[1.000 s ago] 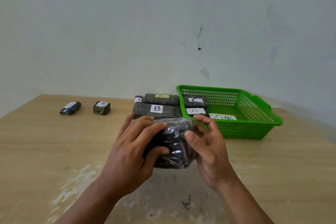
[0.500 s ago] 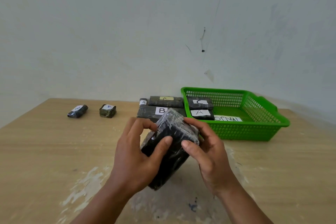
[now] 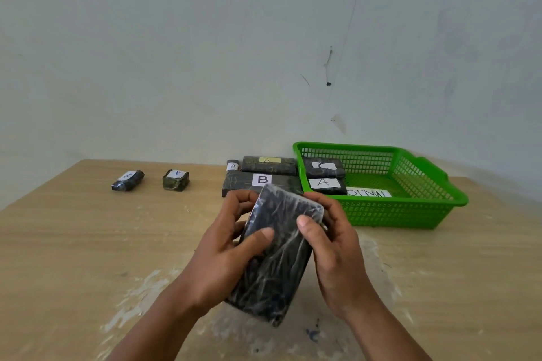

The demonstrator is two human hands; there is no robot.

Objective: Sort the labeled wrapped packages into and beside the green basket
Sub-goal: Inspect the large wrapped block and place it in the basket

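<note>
Nearest the camera, above the worn wooden table (image 3: 73, 243), both hands are gripping a black wrapped package (image 3: 275, 255) that is tilting away, its glossy crinkled film catching white streaks and no label showing on the side facing up. The left hand (image 3: 223, 255) is curling round its left edge with the thumb pressing on top; the right hand (image 3: 334, 255) is clasping the upper right corner, thumb also on top. Beyond them, a long package marked B (image 3: 261, 183) is lying just beside the green basket (image 3: 410, 214), partly hidden by the held package, with two packages marked A behind it. Inside the basket, packages marked A and C are sitting against its left wall beside a paper slip. Far left, well apart, two small packages are resting on the table.
</note>
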